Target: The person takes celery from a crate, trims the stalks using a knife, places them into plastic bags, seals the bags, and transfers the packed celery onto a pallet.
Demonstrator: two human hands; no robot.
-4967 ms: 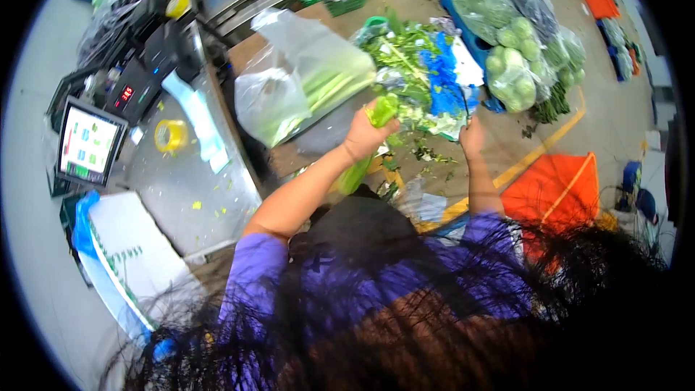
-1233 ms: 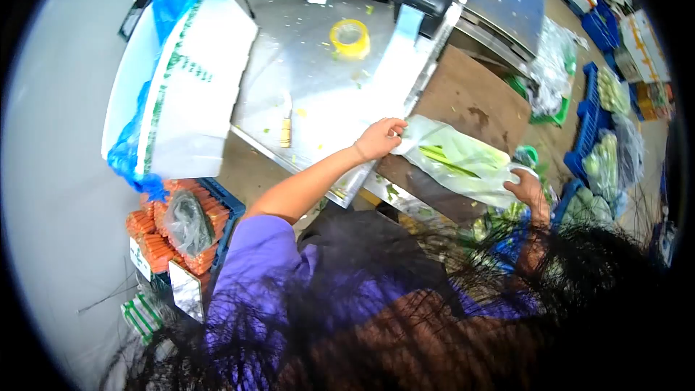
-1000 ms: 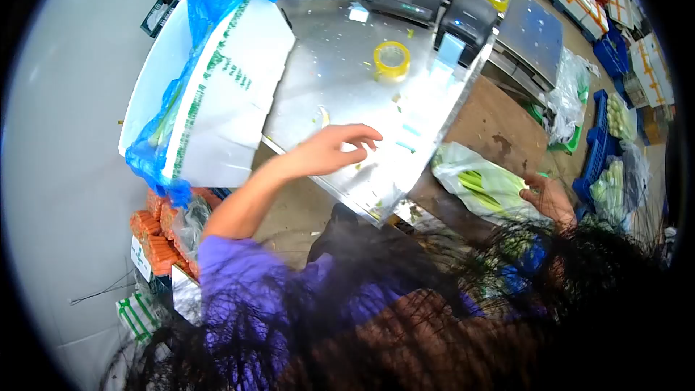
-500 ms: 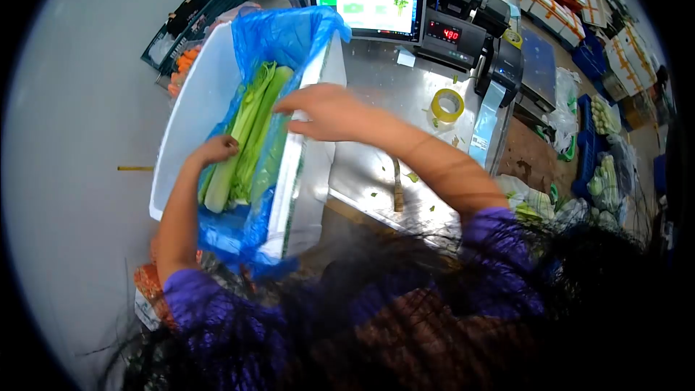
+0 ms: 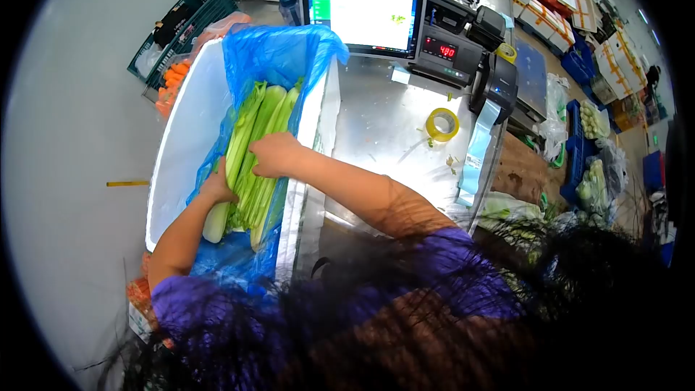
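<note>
Since the head cam is the only view, it's all seen from up top: the celery (image 5: 246,130) lies lengthwise inside a long white foam box (image 5: 174,174), on a blue plastic liner (image 5: 282,51) that bunches up over the far end. Left hand (image 5: 217,187) is on the left side of the bunch, touching the stalks near their pale butt ends. Right hand (image 5: 276,154) reaches in from the other side and sits on the middle of the bunch, fingers bent down onto the stalks. Honestly can't tell if either grip is pinching anything, the fingertips are mostly hidden.

Just right of the box is a shiny metal tabletop (image 5: 391,137), kinda messy, with leafy scraps and a roll of yellow tape (image 5: 432,127) lying on it. Toward the back there's a lit monitor (image 5: 362,11), beside it a black unit with red digits (image 5: 441,54), then a black printer (image 5: 499,85) with a pale blue strip (image 5: 478,152) trailing out along the tabletop's right edge.

Room's pretty packed. Dark green crates (image 5: 190,22) and orange carrots (image 5: 171,83) sit past the box on the far left. Off to the right you get a brown board (image 5: 523,166), bagged greens (image 5: 594,185), and white boxes with orange straps (image 5: 622,58) further back. Dark hair covers most of the bottom, purple sleeves showing through
</note>
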